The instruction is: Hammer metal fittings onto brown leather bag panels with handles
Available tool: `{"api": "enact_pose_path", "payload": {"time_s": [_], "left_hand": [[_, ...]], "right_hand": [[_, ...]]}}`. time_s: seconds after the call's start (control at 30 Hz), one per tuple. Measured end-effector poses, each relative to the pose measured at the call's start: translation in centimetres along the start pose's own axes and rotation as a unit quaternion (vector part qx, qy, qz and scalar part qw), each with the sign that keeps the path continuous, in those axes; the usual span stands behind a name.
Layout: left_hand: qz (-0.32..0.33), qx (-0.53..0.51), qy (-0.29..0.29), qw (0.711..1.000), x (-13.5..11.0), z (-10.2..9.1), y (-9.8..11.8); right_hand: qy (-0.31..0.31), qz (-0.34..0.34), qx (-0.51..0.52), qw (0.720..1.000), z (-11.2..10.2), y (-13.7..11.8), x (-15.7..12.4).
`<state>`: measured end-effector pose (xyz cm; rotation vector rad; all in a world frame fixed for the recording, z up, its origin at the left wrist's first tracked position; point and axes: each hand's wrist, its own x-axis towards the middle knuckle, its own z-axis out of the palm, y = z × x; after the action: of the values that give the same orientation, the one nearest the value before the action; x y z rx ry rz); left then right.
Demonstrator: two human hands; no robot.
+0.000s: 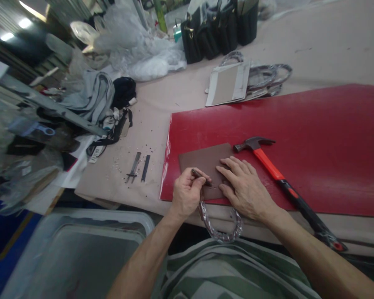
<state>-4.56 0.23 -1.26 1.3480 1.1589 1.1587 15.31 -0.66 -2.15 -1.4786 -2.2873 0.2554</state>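
My left hand (pixel 187 194) pinches a short dark metal punch (pixel 195 172), which slants down to the right with its lower end at a brown leather-like panel (pixel 204 157). Flat on the same panel rests my right hand (pixel 244 187), fingers spread. A plastic-wrapped loop handle (pixel 221 237) hangs from the panel's near edge, over the table edge. Under the panel lies a red mat (pixel 318 141). A claw hammer (pixel 268 164) with an orange and black handle lies on the mat, just beyond and right of my right hand.
Two slim metal tools, a pronged one (pixel 133 168) and a dark strip (pixel 145 168), lie left among scattered bits. Further back are stacked panels with wrapped handles (pixel 229 83) and black handbags (pixel 218 33). A plastic bin (pixel 106 214) stands below left; clutter fills the far left.
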Motion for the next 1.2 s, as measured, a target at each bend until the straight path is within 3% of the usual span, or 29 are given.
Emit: {"api": "enact_pose_path", "payload": {"time_s": [0.57, 0.8, 1.03, 1.13, 1.2], "left_hand": [[0.048, 0.070, -0.001, 0.996, -0.3, 0.5, -0.4], [0.157, 0.170, -0.020, 0.973, -0.5, 0.3, -0.5], [0.174, 0.183, -0.050, 0.966, -0.1, 0.1, -0.4], [0.167, 0.174, -0.059, 0.969, 0.0, 0.1, -0.4], [0.175, 0.182, -0.060, 0.966, 0.0, 0.1, -0.4]], "right_hand": [[-0.001, 0.005, 0.004, 1.000, -0.1, 0.0, -0.1], [0.004, 0.001, 0.013, 1.000, -0.1, 0.1, -0.1], [0.062, -0.016, 0.082, 0.995, -0.2, 1.4, 0.1], [0.118, 0.045, 0.033, 0.991, -2.0, 2.5, -0.6], [0.102, 0.109, -0.063, 0.987, -3.8, 3.3, -1.5]]}}
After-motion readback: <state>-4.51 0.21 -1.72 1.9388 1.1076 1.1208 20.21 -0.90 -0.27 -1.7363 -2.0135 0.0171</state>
